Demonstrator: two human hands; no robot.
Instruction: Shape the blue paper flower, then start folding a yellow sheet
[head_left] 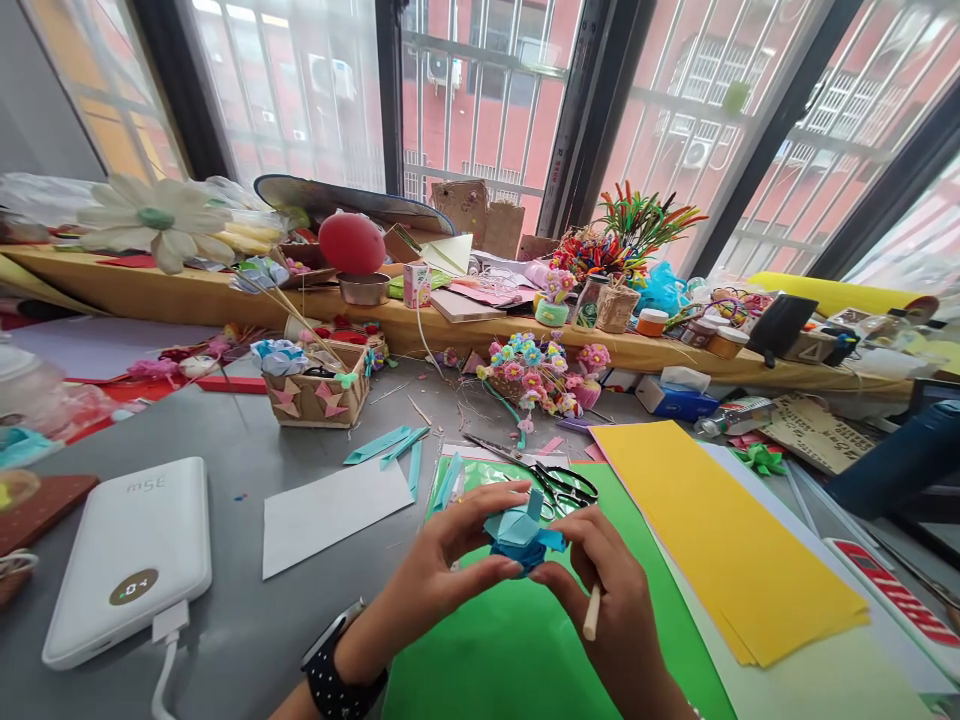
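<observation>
Between my two hands is a small folded blue paper piece [519,528], light blue on top and darker below, with strips sticking out. My left hand [457,545] grips its left side between thumb and fingers. On the right, my right hand [604,565] pinches a strip at its edge, while a pale wooden stick [592,612] is tucked in the same hand's curled fingers. Below both hands lies a green sheet [480,640]. Black-handled scissors [566,485] rest just beyond the fingers. Folded blue paper strips [386,445] lie farther left.
A white card [337,515] and a white power bank [135,560] with a cable lie to the left. Yellow paper sheets [727,540] are stacked at right. A decorated basket [319,385] and pipe-cleaner flowers [532,370] stand behind, before a cluttered ledge [450,335].
</observation>
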